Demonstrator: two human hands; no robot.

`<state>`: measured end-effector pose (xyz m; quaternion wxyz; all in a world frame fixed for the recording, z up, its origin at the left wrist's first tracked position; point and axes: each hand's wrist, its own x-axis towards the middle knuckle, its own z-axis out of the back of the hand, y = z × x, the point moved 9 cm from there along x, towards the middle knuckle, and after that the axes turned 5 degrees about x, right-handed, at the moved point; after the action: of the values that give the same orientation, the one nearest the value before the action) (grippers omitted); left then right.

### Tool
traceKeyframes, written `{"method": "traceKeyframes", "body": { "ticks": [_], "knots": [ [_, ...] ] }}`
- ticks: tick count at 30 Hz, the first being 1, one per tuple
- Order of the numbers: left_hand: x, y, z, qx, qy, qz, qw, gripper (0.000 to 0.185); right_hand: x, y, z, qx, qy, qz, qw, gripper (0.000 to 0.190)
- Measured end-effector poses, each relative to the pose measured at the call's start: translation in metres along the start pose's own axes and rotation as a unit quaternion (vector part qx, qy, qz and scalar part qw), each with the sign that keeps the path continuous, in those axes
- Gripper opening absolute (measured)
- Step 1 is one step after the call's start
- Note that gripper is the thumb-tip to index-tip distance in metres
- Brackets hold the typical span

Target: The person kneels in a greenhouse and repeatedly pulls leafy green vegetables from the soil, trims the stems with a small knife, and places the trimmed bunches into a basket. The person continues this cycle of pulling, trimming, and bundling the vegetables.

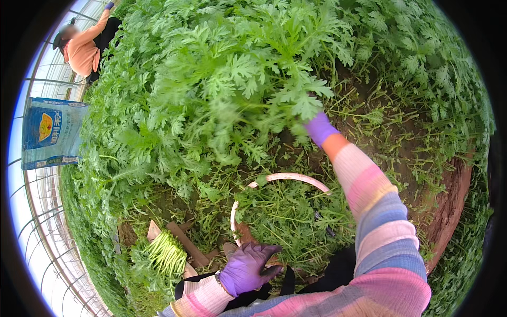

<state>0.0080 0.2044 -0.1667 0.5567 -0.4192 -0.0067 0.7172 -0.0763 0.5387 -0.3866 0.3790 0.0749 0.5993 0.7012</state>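
My right hand (320,128), in a purple glove, reaches in at the lower edge of tall leafy greens (245,79) that look like chrysanthemum greens. Leaves cover its fingers, so its grip is hidden. My left hand (247,269), gloved in purple with darkened fingertips, hovers by my lap near the lower rim of a round pale basin (299,177). A gap shows between its thumb and curled fingers, and nothing is visible in it. Loose cut greens (285,218) fill the basin. Left of it lies a stack of greens with pale stem ends (168,253) lined up.
Wooden boards (188,243) support the stack. Cut stubble (380,115) covers soil at right, beside a brown soil edge (451,206). A blue printed sack (55,132) stands at far left. Another person in an orange top (83,51) crouches at upper left, near the greenhouse frame (47,222).
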Motion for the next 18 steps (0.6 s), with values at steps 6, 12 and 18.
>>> {"method": "traceKeyframes", "body": {
  "ticks": [6,12,18],
  "knots": [
    [0.006,-0.003,-0.008,0.018,0.036,-0.002,0.999,0.056,-0.003,0.062,-0.026,-0.328,0.104,-0.019,0.939,0.036],
    [0.005,0.022,-0.014,-0.016,0.063,0.056,0.996,0.056,0.0,0.063,0.041,-0.268,-0.003,-0.086,0.96,0.052],
    [0.009,0.009,0.004,-0.011,-0.004,0.006,1.0,0.057,0.084,0.04,-0.017,-0.481,0.092,0.004,0.872,0.039]
  ]
}}
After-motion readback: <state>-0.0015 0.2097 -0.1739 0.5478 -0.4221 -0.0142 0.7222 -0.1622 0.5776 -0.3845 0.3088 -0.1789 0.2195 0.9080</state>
